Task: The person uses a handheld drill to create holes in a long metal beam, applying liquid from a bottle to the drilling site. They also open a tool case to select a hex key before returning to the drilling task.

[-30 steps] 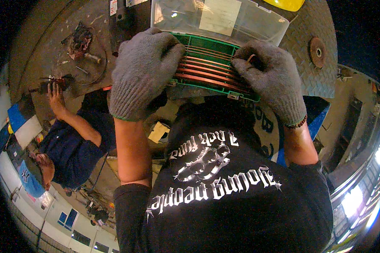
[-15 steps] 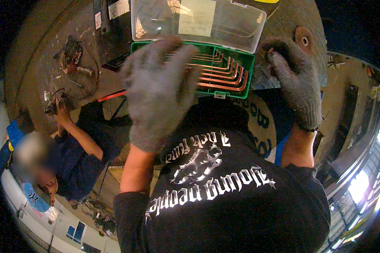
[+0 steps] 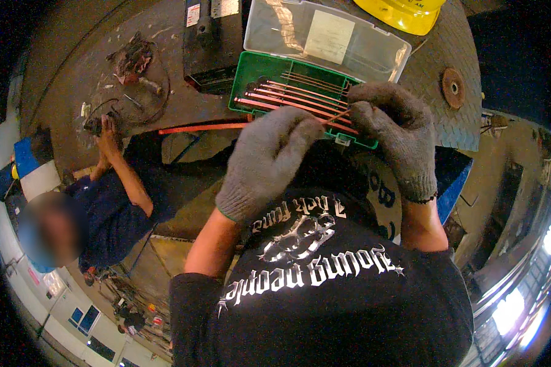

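A green plastic case lies on the table with its clear lid swung back. Several copper-coloured hex keys rest in it side by side. Over the near right part of the case, a thin hex key spans between my two grey-gloved hands. My left hand is closed, pinching one end of it. The other end sits in the fingers of my right hand, also closed, which covers the case's right end and the bends of the keys there.
Behind the case is a yellow hard hat; a grinding disc lies at right on the metal table. A black box-like machine stands left of the case. At left, another person's hand works near a cable and loose parts.
My left hand has come down off the case, and my right hand has moved in toward it. The thin hex key now shows between them. The whole view has shifted somewhat.
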Demonstrator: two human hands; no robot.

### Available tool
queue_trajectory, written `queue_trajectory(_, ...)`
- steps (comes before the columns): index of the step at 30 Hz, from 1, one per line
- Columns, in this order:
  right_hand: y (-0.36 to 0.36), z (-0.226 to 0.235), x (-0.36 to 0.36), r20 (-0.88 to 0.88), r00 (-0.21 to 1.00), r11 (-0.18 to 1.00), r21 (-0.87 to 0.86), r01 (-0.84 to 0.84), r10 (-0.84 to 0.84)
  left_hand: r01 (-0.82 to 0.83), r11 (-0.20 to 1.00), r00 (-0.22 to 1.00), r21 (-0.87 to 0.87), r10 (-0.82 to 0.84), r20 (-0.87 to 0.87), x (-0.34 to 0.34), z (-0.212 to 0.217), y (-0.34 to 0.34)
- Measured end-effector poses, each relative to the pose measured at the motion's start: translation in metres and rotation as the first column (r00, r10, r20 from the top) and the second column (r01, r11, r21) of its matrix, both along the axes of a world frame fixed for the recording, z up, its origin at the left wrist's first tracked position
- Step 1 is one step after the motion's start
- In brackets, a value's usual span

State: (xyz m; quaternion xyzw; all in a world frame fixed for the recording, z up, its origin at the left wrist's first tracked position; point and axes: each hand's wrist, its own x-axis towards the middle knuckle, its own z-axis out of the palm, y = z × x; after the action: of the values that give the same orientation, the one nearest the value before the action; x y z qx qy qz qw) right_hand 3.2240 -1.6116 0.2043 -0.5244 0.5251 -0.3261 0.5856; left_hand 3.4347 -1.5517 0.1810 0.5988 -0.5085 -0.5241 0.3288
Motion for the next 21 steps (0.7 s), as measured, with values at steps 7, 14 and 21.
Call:
queue_trajectory(7, -0.008, -0.019, -0.002, -0.367, 0.920, 0.862, -0.414, -0.294, 0.138, 0.157, 0.934, 0.915, -0.321, -0.015, 0.402, 0.035, 0.003, -0.018)
queue_trajectory(14, -0.001, -0.025, 0.011, -0.180, 0.984, 0.999, -0.039, -0.023, 0.016, 0.029, 0.905, 0.966, -0.425, 0.084, 0.245, 0.046, -0.022, -0.027)
queue_trajectory(21, -0.003, -0.057, -0.013, -0.628, 0.778, 0.527, -0.653, -0.544, 0.024, 0.089, 0.909, 0.944, -0.408, 0.055, 0.326, 0.054, -0.036, -0.028)
